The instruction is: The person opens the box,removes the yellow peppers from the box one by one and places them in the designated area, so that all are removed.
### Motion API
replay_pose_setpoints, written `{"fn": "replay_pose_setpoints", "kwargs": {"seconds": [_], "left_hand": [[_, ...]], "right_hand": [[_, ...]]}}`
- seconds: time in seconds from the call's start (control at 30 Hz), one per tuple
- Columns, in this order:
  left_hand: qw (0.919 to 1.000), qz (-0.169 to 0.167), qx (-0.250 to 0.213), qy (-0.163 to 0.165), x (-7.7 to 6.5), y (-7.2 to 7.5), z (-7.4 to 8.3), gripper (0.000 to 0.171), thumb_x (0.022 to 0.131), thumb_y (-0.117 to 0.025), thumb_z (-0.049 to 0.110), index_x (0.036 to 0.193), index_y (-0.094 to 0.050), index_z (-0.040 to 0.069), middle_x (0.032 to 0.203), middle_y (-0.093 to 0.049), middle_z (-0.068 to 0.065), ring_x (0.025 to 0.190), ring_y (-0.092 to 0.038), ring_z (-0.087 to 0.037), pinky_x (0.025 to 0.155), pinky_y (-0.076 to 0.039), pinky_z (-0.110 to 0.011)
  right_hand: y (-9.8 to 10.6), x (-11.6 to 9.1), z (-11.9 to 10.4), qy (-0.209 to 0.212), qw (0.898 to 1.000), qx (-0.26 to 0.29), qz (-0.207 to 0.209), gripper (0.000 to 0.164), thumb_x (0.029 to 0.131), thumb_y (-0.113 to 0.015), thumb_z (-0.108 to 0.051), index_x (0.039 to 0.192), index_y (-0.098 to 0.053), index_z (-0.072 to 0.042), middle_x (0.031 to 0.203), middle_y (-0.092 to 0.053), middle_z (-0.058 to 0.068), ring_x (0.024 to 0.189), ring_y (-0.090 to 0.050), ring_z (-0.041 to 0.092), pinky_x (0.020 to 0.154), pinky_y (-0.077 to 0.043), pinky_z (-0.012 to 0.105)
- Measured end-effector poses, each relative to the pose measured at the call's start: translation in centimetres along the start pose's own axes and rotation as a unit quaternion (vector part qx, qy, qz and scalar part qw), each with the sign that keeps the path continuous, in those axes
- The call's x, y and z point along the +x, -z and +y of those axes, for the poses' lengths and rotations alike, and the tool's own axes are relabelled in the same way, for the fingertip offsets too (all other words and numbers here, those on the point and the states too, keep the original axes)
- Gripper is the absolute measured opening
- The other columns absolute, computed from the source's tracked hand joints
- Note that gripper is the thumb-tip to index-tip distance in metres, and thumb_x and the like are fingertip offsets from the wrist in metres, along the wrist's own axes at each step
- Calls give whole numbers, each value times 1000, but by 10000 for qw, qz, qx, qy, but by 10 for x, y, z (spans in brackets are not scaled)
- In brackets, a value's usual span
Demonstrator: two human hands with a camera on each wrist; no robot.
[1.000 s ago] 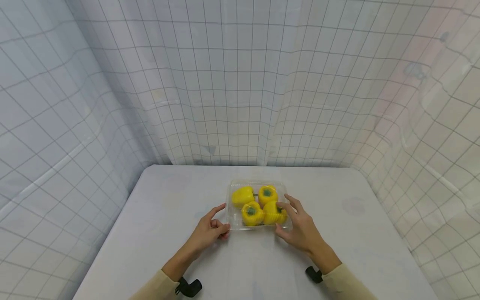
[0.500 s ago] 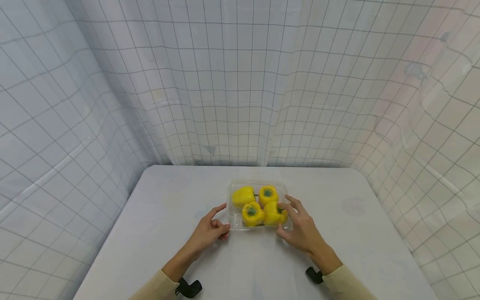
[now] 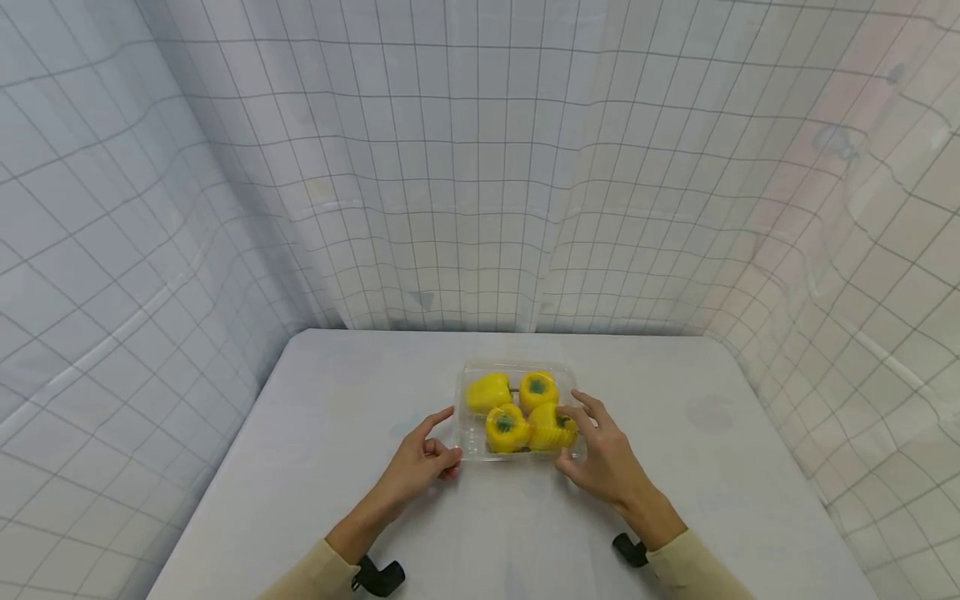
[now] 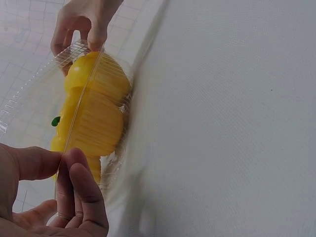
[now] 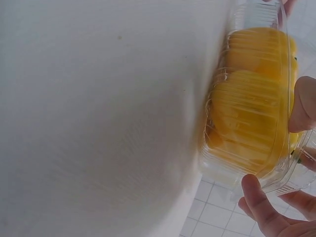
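Note:
A clear plastic clamshell box holds several yellow bell peppers with green stems. My left hand is at the box's left front corner; in the left wrist view its thumb and fingers pinch the thin rim. On the right side, my right hand grips the box, thumb at the front and fingers reaching over the edge. In the right wrist view, the ribbed side wall shows, with the thumb and a fingertip at the rim. How tightly the lid is fastened, I cannot tell.
The box sits on a white-covered table. White grid-patterned curtains surround the table at the back and both sides. A black wrist mount is on the left forearm and another mount on the right.
My right thumb has shifted slightly to the right along the front of the box. The left hand keeps its pinch, and the box with its peppers stays almost where it was.

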State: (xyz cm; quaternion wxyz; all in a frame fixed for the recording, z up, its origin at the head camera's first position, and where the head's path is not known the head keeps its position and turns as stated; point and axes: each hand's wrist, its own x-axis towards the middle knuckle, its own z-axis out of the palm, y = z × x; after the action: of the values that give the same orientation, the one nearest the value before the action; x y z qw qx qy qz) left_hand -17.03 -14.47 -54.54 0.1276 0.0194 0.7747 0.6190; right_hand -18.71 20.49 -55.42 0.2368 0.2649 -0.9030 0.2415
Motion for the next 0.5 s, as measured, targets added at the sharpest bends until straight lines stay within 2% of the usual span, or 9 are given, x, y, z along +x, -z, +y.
{"fn": "replay_pose_setpoints", "kwargs": {"seconds": [0.5], "left_hand": [[9999, 19, -86, -71, -1, 0, -2, 80, 110, -77, 8, 181, -41, 12, 94, -80, -25, 81, -77, -24, 80, -70, -32]], "right_hand": [[2, 1, -4, -63, 10000, -63, -10, 64, 81, -90, 0, 142, -72, -10, 164, -62, 29, 119, -83, 42, 75, -69, 31]]}}
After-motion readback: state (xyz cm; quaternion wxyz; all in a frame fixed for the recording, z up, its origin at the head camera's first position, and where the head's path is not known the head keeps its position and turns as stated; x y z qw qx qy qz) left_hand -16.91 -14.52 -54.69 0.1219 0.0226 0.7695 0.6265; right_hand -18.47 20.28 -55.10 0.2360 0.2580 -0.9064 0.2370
